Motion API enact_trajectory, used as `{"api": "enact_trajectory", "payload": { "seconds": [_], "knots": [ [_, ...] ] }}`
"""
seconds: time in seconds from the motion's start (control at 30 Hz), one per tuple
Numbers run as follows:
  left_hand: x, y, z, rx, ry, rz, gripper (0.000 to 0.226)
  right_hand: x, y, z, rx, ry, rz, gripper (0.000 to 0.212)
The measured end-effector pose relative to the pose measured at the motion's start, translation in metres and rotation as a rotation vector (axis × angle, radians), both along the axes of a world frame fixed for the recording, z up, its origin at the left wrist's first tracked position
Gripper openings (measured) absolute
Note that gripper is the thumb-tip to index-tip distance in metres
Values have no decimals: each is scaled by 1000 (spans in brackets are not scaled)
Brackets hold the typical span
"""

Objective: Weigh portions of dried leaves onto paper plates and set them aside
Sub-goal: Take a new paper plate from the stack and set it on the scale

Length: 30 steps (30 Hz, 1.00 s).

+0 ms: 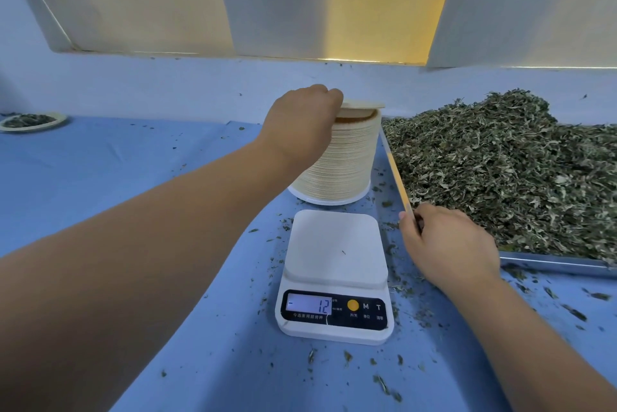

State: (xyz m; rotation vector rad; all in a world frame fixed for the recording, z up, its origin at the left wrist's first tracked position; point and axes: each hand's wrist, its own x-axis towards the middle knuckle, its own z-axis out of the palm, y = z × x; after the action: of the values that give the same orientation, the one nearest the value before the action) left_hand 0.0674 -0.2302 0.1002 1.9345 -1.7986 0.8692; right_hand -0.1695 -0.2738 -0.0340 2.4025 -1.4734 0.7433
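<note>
blue table (100, 178), scale (335, 274) (reads -12), plate stack (337, 164), leaf tray (551, 263)

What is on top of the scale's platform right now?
The scale platform is bare apart from one tiny leaf speck; no plate sits on it. The display reads minus 12. Nothing covers the platform, so all of it shows.

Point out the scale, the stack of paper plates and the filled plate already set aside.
scale (335, 251): head view, bare weighing platform.
stack of paper plates (344, 164): head view, ribbed side of the stack.
filled plate (50, 124): head view, near rim, far left.
</note>
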Motion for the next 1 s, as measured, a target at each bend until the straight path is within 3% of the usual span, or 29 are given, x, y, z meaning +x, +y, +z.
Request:
{"api": "enact_trajectory", "payload": {
  "seconds": [0.2,0.43,0.63,0.83,1.0],
  "knots": [
    [3,2,-1,104,-27,-58,15,0,1,1,7,6,-2,40],
    [5,-4,17,229,307,-90,44,0,2,1,16,1,4,39],
    [1,-7,17,310,337,-44,27,-1,2,1,17,-6,4,42],
    [3,-11,22,253,833,-81,21,-1,2,1,15,-2,4,42],
    [2,-14,16,199,897,-75,21,0,2,2,24,-5,-4,42]
  ]
}}
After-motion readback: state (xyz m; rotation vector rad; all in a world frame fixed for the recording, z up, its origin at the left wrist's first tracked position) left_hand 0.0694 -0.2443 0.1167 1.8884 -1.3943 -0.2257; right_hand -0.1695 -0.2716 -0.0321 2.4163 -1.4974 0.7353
